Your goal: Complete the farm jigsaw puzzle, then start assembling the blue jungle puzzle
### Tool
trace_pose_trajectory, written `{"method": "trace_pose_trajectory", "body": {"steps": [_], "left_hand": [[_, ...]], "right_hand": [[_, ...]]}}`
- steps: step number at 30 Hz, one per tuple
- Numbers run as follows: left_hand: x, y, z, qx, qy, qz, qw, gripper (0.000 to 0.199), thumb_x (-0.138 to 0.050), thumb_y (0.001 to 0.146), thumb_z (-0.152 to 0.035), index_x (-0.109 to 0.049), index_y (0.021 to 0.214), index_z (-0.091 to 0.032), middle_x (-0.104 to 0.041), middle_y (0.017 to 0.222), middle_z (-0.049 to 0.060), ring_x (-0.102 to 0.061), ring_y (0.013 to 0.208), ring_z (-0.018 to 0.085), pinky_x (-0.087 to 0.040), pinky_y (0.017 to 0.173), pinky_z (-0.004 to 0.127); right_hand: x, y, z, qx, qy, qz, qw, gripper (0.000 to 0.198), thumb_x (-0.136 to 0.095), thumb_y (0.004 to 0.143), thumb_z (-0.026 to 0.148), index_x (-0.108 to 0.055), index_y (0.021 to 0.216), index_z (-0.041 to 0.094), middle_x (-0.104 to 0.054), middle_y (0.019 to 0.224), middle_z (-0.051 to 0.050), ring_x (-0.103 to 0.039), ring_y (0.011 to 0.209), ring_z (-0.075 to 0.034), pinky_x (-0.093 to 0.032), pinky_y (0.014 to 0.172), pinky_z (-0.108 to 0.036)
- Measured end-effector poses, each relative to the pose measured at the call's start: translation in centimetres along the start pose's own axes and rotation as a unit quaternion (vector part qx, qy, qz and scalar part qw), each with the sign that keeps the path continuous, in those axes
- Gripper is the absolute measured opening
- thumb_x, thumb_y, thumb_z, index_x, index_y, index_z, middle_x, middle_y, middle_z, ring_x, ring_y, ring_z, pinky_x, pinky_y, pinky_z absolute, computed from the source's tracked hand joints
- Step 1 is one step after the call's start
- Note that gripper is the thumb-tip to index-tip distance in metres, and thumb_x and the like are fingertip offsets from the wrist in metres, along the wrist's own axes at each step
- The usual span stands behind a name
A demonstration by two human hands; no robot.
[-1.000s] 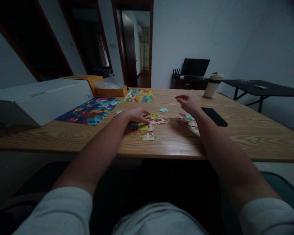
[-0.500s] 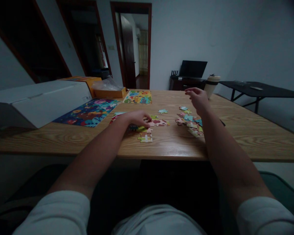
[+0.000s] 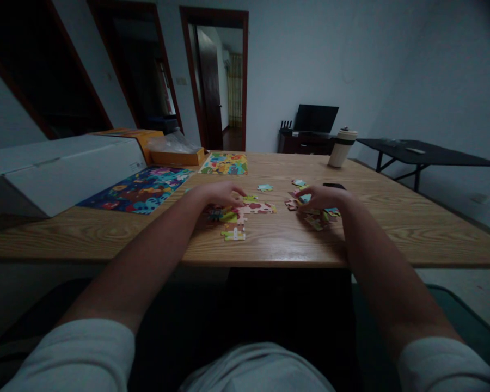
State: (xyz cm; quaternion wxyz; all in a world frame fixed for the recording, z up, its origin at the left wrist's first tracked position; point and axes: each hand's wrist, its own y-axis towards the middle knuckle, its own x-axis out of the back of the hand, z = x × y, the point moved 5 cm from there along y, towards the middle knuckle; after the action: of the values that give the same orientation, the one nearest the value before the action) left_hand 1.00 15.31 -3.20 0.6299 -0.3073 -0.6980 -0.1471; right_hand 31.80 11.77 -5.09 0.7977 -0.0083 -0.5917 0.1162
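My left hand (image 3: pixel 224 194) hovers over or rests on a partly joined jigsaw puzzle, its fingers apart. To the right of its fingertips lies a joined strip of pink puzzle pieces with brown patches (image 3: pixel 261 208). A green and white puzzle piece (image 3: pixel 233 234) lies nearer the table edge. My right hand (image 3: pixel 324 197) reaches down onto a heap of loose puzzle pieces (image 3: pixel 313 220), with thumb and fingers apart around a teal piece (image 3: pixel 305 197). Part of the heap is hidden under this hand. A light blue piece (image 3: pixel 265 187) lies between the hands, farther back.
Two finished-looking puzzle pictures, one dark blue (image 3: pixel 142 190) and one yellow-green (image 3: pixel 224 163), lie on the left. Behind them are a long white box (image 3: pixel 65 169) and an orange tray (image 3: pixel 179 158) with clear plastic. A lidded cup (image 3: pixel 343 148) and a dark phone-like object (image 3: pixel 334 186) are at the right.
My right hand has come down from near the cup onto the heap of pieces, with its fingers lowered. The left hand stays over the joined puzzle. The view has shifted slightly.
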Motion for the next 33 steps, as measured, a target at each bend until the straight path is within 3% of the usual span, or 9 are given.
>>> {"method": "trace_pose_trajectory", "body": {"steps": [5,12,15,18,21,25,29,33], "left_hand": [[2.0,0.4,1.0,-0.017,0.019,-0.042,0.999,0.059,-0.056,0.083,-0.058,-0.062,0.13,-0.023,-0.06,0.136,0.008,-0.057,0.117,0.025,-0.042,0.096,0.031],[-0.3,-0.4,1.5,0.012,-0.017,-0.076,0.997,0.051,-0.053,0.087,-0.053,-0.065,0.125,-0.021,-0.068,0.124,0.007,-0.062,0.109,0.022,-0.045,0.092,0.027],[-0.6,-0.8,1.4,0.019,-0.033,-0.092,0.995,0.047,-0.054,0.087,-0.05,-0.065,0.124,-0.023,-0.068,0.122,0.004,-0.064,0.105,0.02,-0.046,0.089,0.025],[-0.6,-0.7,0.8,0.001,-0.051,-0.107,0.993,0.044,-0.053,0.089,-0.047,-0.064,0.124,-0.023,-0.069,0.122,0.003,-0.064,0.102,0.018,-0.047,0.086,0.023],[-0.8,-0.5,-0.1,-0.031,-0.074,-0.092,0.993,0.043,-0.053,0.089,-0.047,-0.064,0.122,-0.022,-0.071,0.115,0.003,-0.065,0.099,0.017,-0.047,0.085,0.023],[-1.3,-0.8,-1.3,-0.066,-0.124,-0.052,0.989,0.048,-0.057,0.087,-0.048,-0.064,0.123,-0.018,-0.074,0.104,0.006,-0.066,0.094,0.019,-0.047,0.083,0.027],[-1.7,-1.0,-2.5,-0.1,-0.117,-0.039,0.987,0.05,-0.061,0.083,-0.051,-0.065,0.122,-0.02,-0.072,0.11,0.007,-0.064,0.095,0.02,-0.045,0.081,0.028],[-2.5,-0.3,-3.5,-0.117,-0.072,-0.026,0.99,0.051,-0.06,0.083,-0.054,-0.066,0.123,-0.024,-0.07,0.11,0.006,-0.062,0.094,0.021,-0.043,0.077,0.028]], "right_hand": [[-1.3,0.7,2.3,0.035,-0.048,0.006,0.998,0.039,-0.069,0.078,0.042,-0.073,0.113,0.025,-0.074,0.104,-0.009,-0.067,0.085,-0.024,-0.048,0.072,-0.031],[-1.3,0.7,4.6,0.055,-0.028,-0.065,0.996,0.029,-0.057,0.087,0.038,-0.074,0.098,0.017,-0.074,0.087,-0.011,-0.063,0.068,-0.018,-0.042,0.059,-0.028],[-0.9,0.4,5.7,0.106,-0.029,-0.126,0.986,0.026,-0.052,0.089,0.029,-0.074,0.097,0.017,-0.073,0.087,-0.009,-0.062,0.068,-0.017,-0.04,0.06,-0.027],[-1.5,-0.6,8.4,0.166,-0.068,-0.173,0.968,0.027,-0.048,0.091,0.026,-0.074,0.097,0.02,-0.073,0.09,-0.007,-0.061,0.072,-0.017,-0.039,0.064,-0.027],[-2.4,-1.9,11.6,0.189,-0.115,-0.211,0.952,0.032,-0.047,0.094,0.036,-0.075,0.1,0.021,-0.073,0.095,-0.01,-0.062,0.08,-0.02,-0.038,0.068,-0.029],[-3.3,-2.2,13.0,0.228,-0.032,-0.139,0.963,0.04,-0.048,0.093,0.049,-0.074,0.108,0.022,-0.073,0.092,-0.008,-0.062,0.077,-0.02,-0.039,0.068,-0.028],[-2.4,-1.2,10.2,0.196,0.05,-0.1,0.974,0.038,-0.054,0.09,0.04,-0.072,0.111,0.015,-0.073,0.09,-0.009,-0.06,0.07,-0.017,-0.039,0.063,-0.026],[-2.5,-0.6,8.5,0.196,0.044,-0.043,0.979,0.043,-0.06,0.085,0.041,-0.071,0.118,0.015,-0.072,0.087,-0.008,-0.059,0.067,-0.016,-0.04,0.061,-0.026]]}}
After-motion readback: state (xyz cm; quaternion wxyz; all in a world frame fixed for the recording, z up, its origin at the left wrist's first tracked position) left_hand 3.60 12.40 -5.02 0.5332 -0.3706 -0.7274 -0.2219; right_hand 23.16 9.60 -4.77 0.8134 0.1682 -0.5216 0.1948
